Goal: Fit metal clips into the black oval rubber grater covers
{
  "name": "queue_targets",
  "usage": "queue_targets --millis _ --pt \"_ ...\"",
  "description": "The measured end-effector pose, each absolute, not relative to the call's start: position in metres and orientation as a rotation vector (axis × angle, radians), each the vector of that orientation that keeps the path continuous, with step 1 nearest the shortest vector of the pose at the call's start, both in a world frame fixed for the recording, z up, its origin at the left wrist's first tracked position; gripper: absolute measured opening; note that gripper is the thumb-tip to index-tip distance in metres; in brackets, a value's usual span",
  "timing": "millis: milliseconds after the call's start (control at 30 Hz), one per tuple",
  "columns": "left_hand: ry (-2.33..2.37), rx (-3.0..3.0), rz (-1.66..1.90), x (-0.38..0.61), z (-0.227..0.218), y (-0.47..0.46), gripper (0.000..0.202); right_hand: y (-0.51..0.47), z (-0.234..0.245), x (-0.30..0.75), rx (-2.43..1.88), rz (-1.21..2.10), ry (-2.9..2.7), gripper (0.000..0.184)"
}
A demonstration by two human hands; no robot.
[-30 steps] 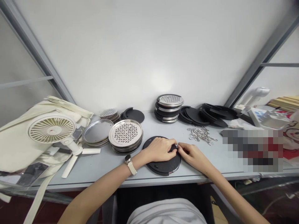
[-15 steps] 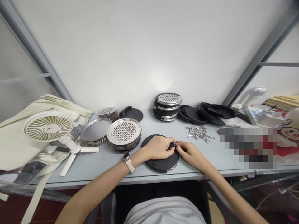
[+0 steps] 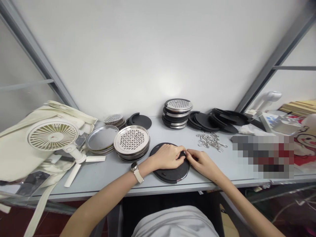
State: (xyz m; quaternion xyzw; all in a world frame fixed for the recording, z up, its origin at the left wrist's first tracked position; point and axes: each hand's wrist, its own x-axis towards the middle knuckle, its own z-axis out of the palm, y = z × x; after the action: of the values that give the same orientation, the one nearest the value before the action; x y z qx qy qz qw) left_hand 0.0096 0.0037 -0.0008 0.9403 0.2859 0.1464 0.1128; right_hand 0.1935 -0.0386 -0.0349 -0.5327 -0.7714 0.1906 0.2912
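A round black plastic disc (image 3: 170, 174) with a shiny rim lies flat on the table in front of me. Across its top rests my left hand (image 3: 168, 157), fingers bent and gripping it near the right edge. My right hand (image 3: 200, 163) meets it there, thumb and index finger pinched on a small metal wire clip (image 3: 184, 152), mostly covered by fingertips. Behind my right hand is a loose pile of similar wire clips (image 3: 211, 141). To the left of the disc stands a stack of round metal grater plates (image 3: 131, 140).
Plain metal discs (image 3: 101, 138) are stacked farther left, beside a white handheld fan (image 3: 53, 135) and a cream bag (image 3: 14, 154). At the back stand a pile of assembled graters (image 3: 178, 113) and several black plastic holders (image 3: 207, 121). A pixelated patch covers items at right.
Both hands stay at the disc's right edge with almost no movement. The whole view has shifted very slightly.
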Motion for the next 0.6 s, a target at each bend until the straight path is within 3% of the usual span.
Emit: queue_targets --millis 600 --pt "0.869 2.737 0.421 0.0099 0.0007 0.0025 0.018 -0.0369 -0.0373 0.1944 -1.444 0.489 -2.057 0.036"
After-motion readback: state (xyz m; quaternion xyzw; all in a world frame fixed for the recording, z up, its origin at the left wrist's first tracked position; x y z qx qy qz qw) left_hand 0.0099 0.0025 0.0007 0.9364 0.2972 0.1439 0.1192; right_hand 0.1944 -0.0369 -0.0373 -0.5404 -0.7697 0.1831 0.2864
